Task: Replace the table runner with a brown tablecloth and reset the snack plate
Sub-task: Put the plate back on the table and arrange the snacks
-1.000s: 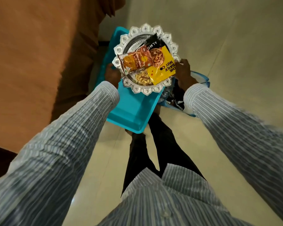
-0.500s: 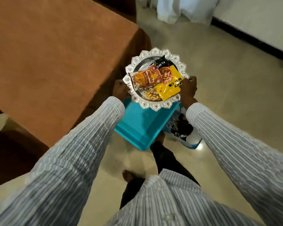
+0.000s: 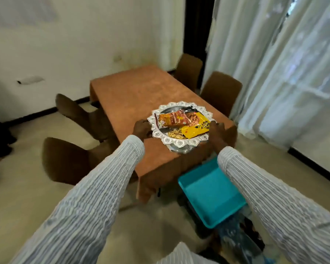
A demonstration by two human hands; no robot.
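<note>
Item: snack plate (image 3: pixel 181 143), silver, scalloped rim, loaded with an orange packet (image 3: pixel 170 120), a yellow packet (image 3: pixel 195 129) and loose nuts (image 3: pixel 174 134). Location: you held it in the air over the near end of the counter (image 3: pixel 133 96), apparently not yet touching the surface, though blur made the gap hard to judge. Grip: your left hand (image 3: pixel 141 129) had its fingers curled on the plate's left rim; your right hand (image 3: pixel 216 130) gripped the right rim, its fingers mostly hidden behind the plate. Item: brown tablecloth (image 3: pixel 160 162), spread over the whole counter, its edge hanging down at the near end and near corner; the top looked smooth. Item: table runner, not seen anywhere in view, so its removal was taken as done. Status, as a judgement: the cloth swap looked complete, and what remained was to set the plate down on the cloth, likely further in toward the middle, and let go. Other stock: a teal tray (image 3: pixel 211 195) sat low beside the counter's near corner, under your right sleeve; brown chairs (image 3: pixel 220 90) stood along both long sides; pale curtains (image 3: pixel 274 63) hung at right.
</note>
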